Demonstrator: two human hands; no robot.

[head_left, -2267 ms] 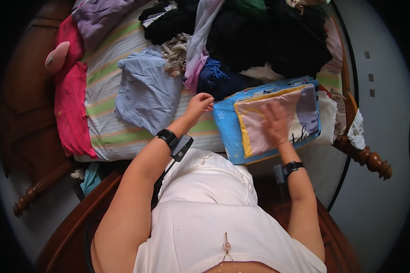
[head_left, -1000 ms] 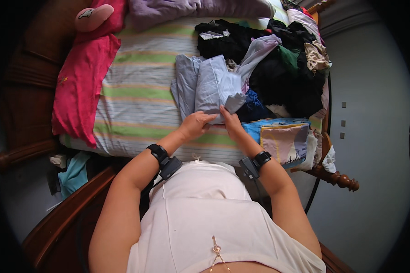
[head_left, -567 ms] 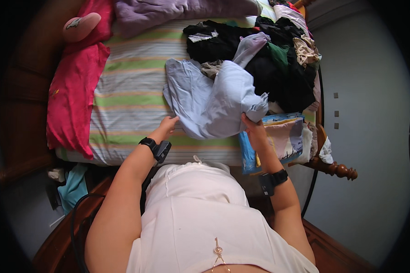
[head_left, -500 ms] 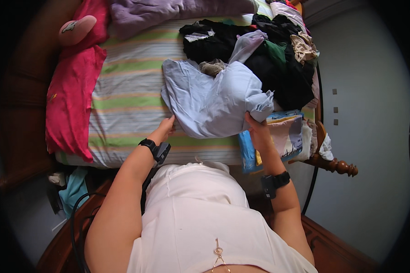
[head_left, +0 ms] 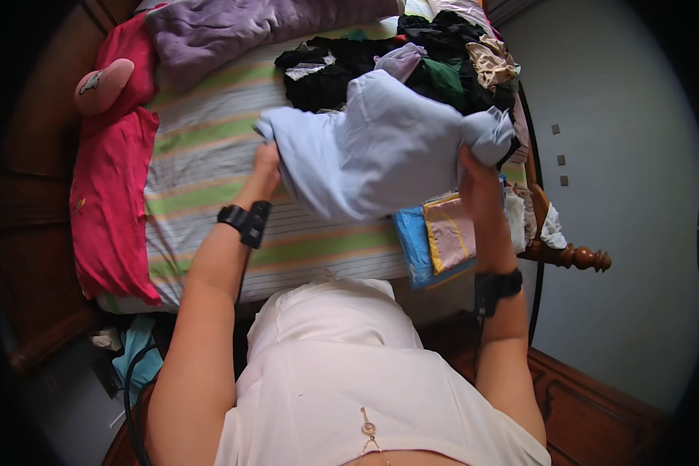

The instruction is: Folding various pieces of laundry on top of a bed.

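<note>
A light blue garment (head_left: 388,147), crumpled and partly folded, is stretched between my two hands above the bed. My left hand (head_left: 266,165) is closed on its left edge, with the fingers mostly behind the cloth. At the opposite side, my right hand (head_left: 478,175) grips the garment below a bunched end; its fingers are also partly hidden. What kind of garment it is cannot be made out. Behind it lies a pile of black clothes (head_left: 312,87), with a lilac cloth (head_left: 401,60) on top.
Flat packages (head_left: 449,233) in blue and pink lie at the bed's near right corner, beside a turned wooden bedpost (head_left: 575,256). A red cloth (head_left: 115,210) covers the left side of the striped sheet (head_left: 202,155). A purple blanket (head_left: 233,35) lies along the far side.
Both hands have moved away from me and farther apart, lifting and spreading the light blue garment. My left hand now grips its edge higher up. The view has shifted slightly.
</note>
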